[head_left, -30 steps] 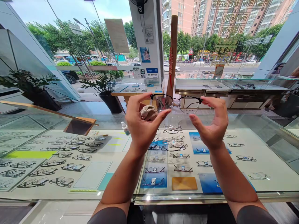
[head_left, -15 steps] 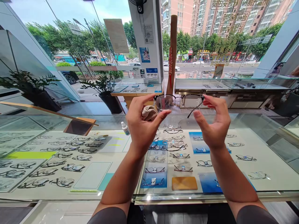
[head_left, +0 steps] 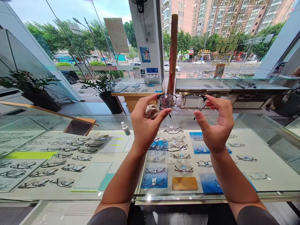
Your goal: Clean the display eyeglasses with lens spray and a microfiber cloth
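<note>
Both my hands hold up a pair of eyeglasses (head_left: 193,102) with dark upper rims and thin lower rims, level above the glass counter. At the left end, the fingers and thumb of my left hand (head_left: 145,123) pinch the frame. A crumpled beige cloth (head_left: 152,111) is tucked in that same hand. My right hand (head_left: 217,123) grips the right end near the hinge, its thumb below the lens. The temple tips show beneath the lenses. A small white bottle (head_left: 126,128) stands on the counter, left of my left hand.
Beneath the glass counter top (head_left: 234,120) lie rows of eyeglasses (head_left: 181,156), blue cards (head_left: 206,183) and an orange-brown case (head_left: 185,183). A wood-edged mirror (head_left: 78,125) leans at the left. Beyond stand a potted plant (head_left: 112,101) and further display cases (head_left: 203,83).
The eyeglasses have shifted slightly right and turned a little, so both temple tips now show below the lenses. Both hands moved slightly right with them, keeping their hold.
</note>
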`<move>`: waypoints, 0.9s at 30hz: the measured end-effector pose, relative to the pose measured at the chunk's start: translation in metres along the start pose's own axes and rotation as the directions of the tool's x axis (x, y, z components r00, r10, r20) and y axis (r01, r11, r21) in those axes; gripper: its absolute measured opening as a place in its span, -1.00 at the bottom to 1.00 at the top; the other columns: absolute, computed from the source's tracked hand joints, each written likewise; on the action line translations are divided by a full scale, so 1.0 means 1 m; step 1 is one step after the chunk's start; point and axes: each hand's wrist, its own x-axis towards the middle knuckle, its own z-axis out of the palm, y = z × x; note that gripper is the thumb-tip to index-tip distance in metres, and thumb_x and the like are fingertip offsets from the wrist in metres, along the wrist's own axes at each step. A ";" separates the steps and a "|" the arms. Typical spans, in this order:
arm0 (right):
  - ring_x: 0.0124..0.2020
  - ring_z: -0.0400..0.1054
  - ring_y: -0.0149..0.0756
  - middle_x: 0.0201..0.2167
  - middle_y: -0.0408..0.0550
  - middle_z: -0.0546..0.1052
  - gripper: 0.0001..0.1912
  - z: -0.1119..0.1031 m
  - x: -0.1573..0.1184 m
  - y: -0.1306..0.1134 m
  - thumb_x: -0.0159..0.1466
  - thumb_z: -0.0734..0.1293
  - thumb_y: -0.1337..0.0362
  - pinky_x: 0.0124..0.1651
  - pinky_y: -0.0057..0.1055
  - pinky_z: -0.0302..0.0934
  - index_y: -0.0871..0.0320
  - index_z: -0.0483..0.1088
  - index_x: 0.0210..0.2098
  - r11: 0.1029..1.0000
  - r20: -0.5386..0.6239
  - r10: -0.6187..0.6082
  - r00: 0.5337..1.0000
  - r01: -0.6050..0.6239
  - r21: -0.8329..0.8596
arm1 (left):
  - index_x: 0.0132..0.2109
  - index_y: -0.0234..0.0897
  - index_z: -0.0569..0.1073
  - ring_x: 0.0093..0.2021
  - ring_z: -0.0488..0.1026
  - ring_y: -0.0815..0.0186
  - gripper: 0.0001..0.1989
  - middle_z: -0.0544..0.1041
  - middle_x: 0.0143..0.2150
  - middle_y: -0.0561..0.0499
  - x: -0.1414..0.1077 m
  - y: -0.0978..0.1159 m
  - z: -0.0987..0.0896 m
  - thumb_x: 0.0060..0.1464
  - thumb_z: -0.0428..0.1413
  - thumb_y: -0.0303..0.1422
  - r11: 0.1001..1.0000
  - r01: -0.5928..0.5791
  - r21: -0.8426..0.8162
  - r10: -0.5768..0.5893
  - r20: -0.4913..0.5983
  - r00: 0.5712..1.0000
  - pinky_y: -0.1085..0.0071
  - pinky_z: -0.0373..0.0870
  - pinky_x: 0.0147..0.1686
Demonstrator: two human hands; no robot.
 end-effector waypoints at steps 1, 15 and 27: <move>-0.01 0.46 -0.07 -0.04 -0.05 0.56 -0.54 0.000 0.000 0.001 0.34 0.52 0.06 0.07 -0.01 0.43 -0.04 0.51 0.19 1.000 -0.011 -0.024 1.000 0.024 0.002 | 0.22 -0.02 0.61 -0.22 0.59 0.31 -0.42 0.67 0.10 -0.07 0.000 0.000 0.001 0.07 0.49 -0.09 1.000 0.010 -0.012 -0.010 0.000 1.000 0.39 0.55 -0.33; 0.02 0.43 -0.11 0.01 -0.06 0.49 -0.51 0.002 -0.004 0.005 0.32 0.50 0.06 0.10 -0.01 0.43 -0.13 0.49 0.22 0.999 -0.025 -0.015 1.000 0.016 0.043 | 0.19 -0.04 0.62 0.05 0.63 0.18 -0.43 0.66 0.09 -0.06 0.004 -0.002 0.003 0.07 0.49 -0.09 0.998 -0.059 -0.029 0.058 -0.033 0.998 0.24 0.64 0.05; -0.04 0.49 -0.13 -0.02 -0.05 0.54 -0.56 0.007 -0.005 0.004 0.36 0.46 0.11 0.01 -0.07 0.45 -0.04 0.49 0.21 0.981 0.080 0.130 0.988 -0.140 0.134 | 0.19 -0.01 0.61 0.01 0.60 0.16 -0.41 0.64 0.05 -0.03 0.003 0.006 -0.001 0.02 0.53 -0.15 0.962 -0.226 0.156 0.250 -0.155 0.956 0.16 0.62 0.08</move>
